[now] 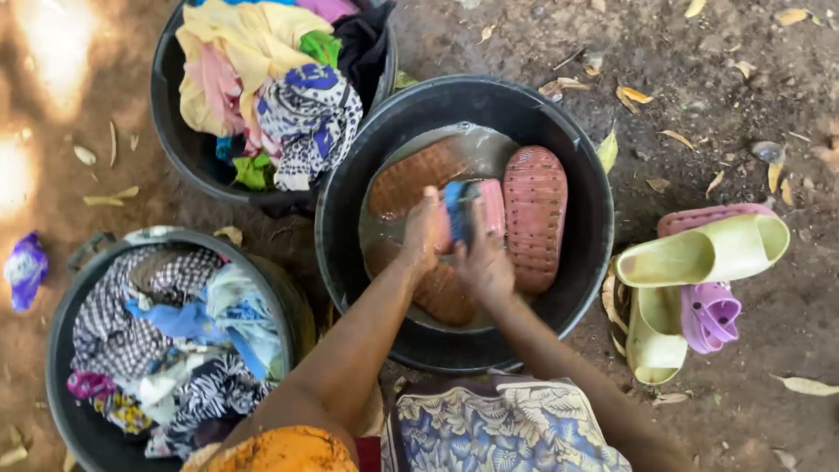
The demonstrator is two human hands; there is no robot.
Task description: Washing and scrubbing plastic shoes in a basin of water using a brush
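Left hand [426, 229] pinning pink sandal [491, 208] over black tub [594, 227] for drips – right hand [482, 258] fingers clamped on blue brush [455, 210] to scrub

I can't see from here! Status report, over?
Both hands, left hand and right hand, scrubbing a pink slipper with a blue brush. Over the black basin of water. Nothing blocking.

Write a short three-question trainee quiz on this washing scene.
1. True or false: the middle tub holds water and shoes.
2. How many tubs of clothes stand beside it? A one, B two, C three.
3. Fill in: the right hand holds a blue ____ against the pink shoe gripped by the left hand.

Key: 1 true. 2 B: the upper clothes tub and lower clothes tub. 3 brush.
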